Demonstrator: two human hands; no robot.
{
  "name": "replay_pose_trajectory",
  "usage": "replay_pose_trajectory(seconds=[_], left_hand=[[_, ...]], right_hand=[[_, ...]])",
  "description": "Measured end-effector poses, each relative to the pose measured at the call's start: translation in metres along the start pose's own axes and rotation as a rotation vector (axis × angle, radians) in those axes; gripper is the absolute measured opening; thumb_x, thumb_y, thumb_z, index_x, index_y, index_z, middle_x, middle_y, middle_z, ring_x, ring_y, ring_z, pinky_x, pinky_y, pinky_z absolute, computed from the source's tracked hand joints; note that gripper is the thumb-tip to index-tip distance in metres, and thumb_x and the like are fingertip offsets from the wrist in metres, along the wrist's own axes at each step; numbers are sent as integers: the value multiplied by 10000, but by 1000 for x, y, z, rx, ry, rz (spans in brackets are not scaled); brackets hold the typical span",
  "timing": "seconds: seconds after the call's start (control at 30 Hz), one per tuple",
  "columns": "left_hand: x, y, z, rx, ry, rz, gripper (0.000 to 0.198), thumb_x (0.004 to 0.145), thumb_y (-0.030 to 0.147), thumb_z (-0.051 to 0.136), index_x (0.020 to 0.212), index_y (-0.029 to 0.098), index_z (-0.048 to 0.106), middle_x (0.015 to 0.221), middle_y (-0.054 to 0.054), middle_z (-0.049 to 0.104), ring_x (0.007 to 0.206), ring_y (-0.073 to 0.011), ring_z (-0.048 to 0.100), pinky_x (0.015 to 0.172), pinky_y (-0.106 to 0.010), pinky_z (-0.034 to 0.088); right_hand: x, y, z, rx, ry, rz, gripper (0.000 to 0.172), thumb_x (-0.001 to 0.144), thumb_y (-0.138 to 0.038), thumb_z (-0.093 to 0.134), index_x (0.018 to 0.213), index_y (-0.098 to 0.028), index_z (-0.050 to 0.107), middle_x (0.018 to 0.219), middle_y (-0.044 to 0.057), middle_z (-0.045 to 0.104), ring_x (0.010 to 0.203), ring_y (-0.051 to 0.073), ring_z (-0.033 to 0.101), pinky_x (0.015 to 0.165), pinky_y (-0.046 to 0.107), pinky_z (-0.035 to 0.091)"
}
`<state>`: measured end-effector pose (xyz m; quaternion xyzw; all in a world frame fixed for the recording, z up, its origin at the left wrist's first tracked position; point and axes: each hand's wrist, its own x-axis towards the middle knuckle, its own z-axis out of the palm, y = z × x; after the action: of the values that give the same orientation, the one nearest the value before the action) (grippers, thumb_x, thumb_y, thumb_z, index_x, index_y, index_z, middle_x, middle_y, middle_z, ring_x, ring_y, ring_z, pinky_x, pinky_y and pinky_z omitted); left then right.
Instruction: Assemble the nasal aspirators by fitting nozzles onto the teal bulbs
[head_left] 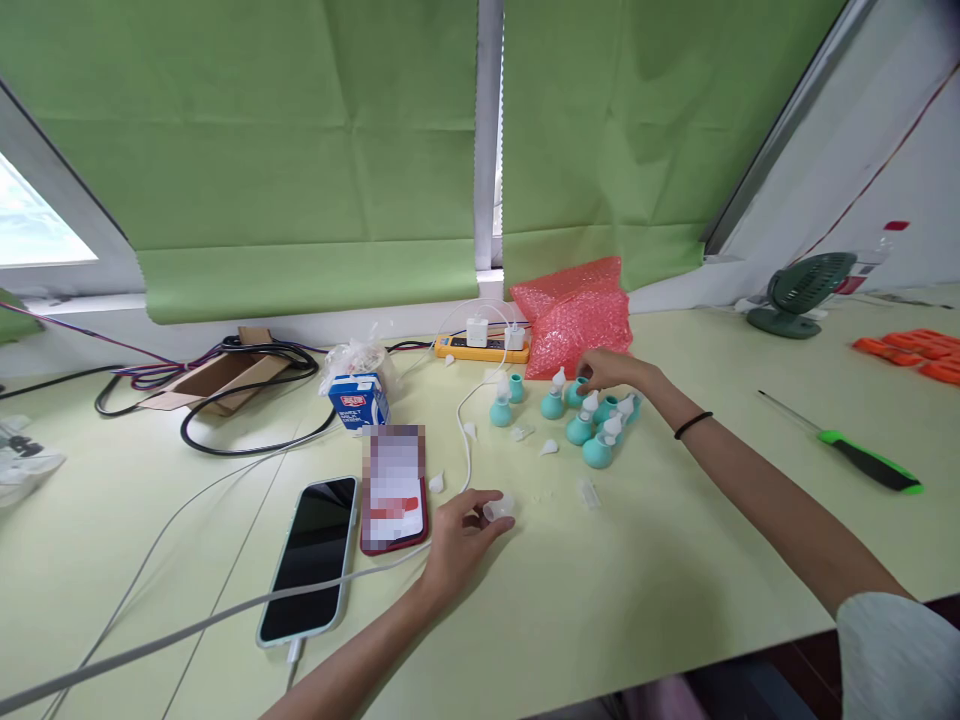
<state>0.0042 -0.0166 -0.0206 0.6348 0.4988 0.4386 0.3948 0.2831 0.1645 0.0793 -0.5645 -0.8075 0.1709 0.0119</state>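
Between the thumb and fingers of my left hand (463, 528) is a small translucent plastic cup (499, 508), held just over the table. My right hand (604, 369) reaches to the back of the group, its fingers closed on a teal rubber bulb (576, 392). Several more teal bulbs stand around it, some topped with white pointed nozzles, such as the nearest bulb (598, 452). Loose white nozzles lie about, one nozzle (550, 447) in front of the bulbs and another nozzle (436, 483) near the phone. A clear plastic piece (589, 493) rests right of my left hand.
Two phones, one black-screened (311, 560) and one lit (394, 490), lie at left with white cables across them. Behind are a milk carton (360, 402), a power strip (480, 349) and a pink bubble bag (577, 320). A screwdriver (862, 457) and a fan (802, 290) are at right.
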Motion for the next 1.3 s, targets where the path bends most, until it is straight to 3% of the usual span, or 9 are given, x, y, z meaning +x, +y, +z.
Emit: replay_pose_trajectory(seconds=[0.13, 0.23, 0.37, 0.5, 0.57, 0.63, 0.73, 0.93, 1.3], left_hand=[[0, 0, 1, -41, 12, -3, 222, 665, 257, 600, 857, 150, 634, 768, -43, 623, 666, -137, 562, 590, -227, 487], [0, 3, 0, -73, 20, -23, 235, 687, 260, 576, 884, 140, 622, 767, -49, 619, 679, -144, 567, 600, -235, 493], [0, 10, -1, -124, 36, -11, 227, 685, 255, 574, 875, 137, 613, 769, -52, 621, 700, -149, 572, 611, -235, 491], [-1, 15, -2, -143, 65, 10, 172, 661, 237, 593, 804, 141, 604, 764, -50, 623, 712, -153, 579, 617, -235, 485], [-1, 15, -2, -147, 67, 9, 160, 658, 233, 598, 789, 140, 595, 761, -49, 622, 715, -157, 579, 628, -243, 485], [-1, 13, -2, -160, 57, -6, 171, 662, 234, 601, 803, 138, 592, 767, -54, 622, 725, -164, 579, 644, -255, 485], [-1, 10, -3, -221, 55, -50, 225, 672, 249, 605, 865, 133, 599, 814, -71, 625, 759, -176, 578, 672, -267, 479], [1, 10, -2, -380, -94, -118, 256, 686, 288, 597, 857, 98, 592, 625, -24, 565, 504, -100, 505, 502, -226, 437], [4, 13, 0, -362, -205, -162, 290, 719, 359, 547, 802, 84, 587, 470, 34, 414, 428, -65, 356, 396, -178, 300]], right_hand=[[-26, -7, -25, -17, 182, 15, 220, 565, -332, 629, 644, -137, 566, 747, 63, 604, 702, 198, 554, 571, 259, 413], [-57, -23, -39, 146, 467, -126, 252, 565, -358, 642, 665, -162, 518, 991, 86, 558, 856, 221, 537, 644, 284, 442], [-93, -57, -20, 664, 338, -483, 273, 618, -364, 627, 694, -198, 424, 1086, 70, 528, 958, 223, 524, 734, 342, 443], [-99, -87, 43, 970, 128, -615, 274, 675, -369, 588, 770, -205, 390, 973, 84, 572, 908, 220, 544, 689, 344, 443], [-95, -97, 76, 918, 124, -538, 228, 711, -325, 550, 835, -198, 406, 916, 76, 563, 837, 197, 547, 642, 314, 442], [-91, -105, 102, 766, 249, -445, 198, 705, -260, 541, 860, -188, 442, 846, 54, 538, 767, 173, 527, 636, 296, 425], [-88, -112, 123, 550, 416, -440, 180, 649, -181, 538, 812, -185, 463, 746, 22, 516, 690, 153, 496, 635, 282, 402], [-92, -117, 132, 420, 447, -470, 204, 600, -125, 497, 788, -190, 452, 692, 5, 520, 615, 130, 491, 574, 235, 388], [-93, -116, 150, 304, 528, -490, 153, 622, -131, 452, 760, -197, 452, 644, 12, 558, 576, 137, 527, 517, 224, 384]])
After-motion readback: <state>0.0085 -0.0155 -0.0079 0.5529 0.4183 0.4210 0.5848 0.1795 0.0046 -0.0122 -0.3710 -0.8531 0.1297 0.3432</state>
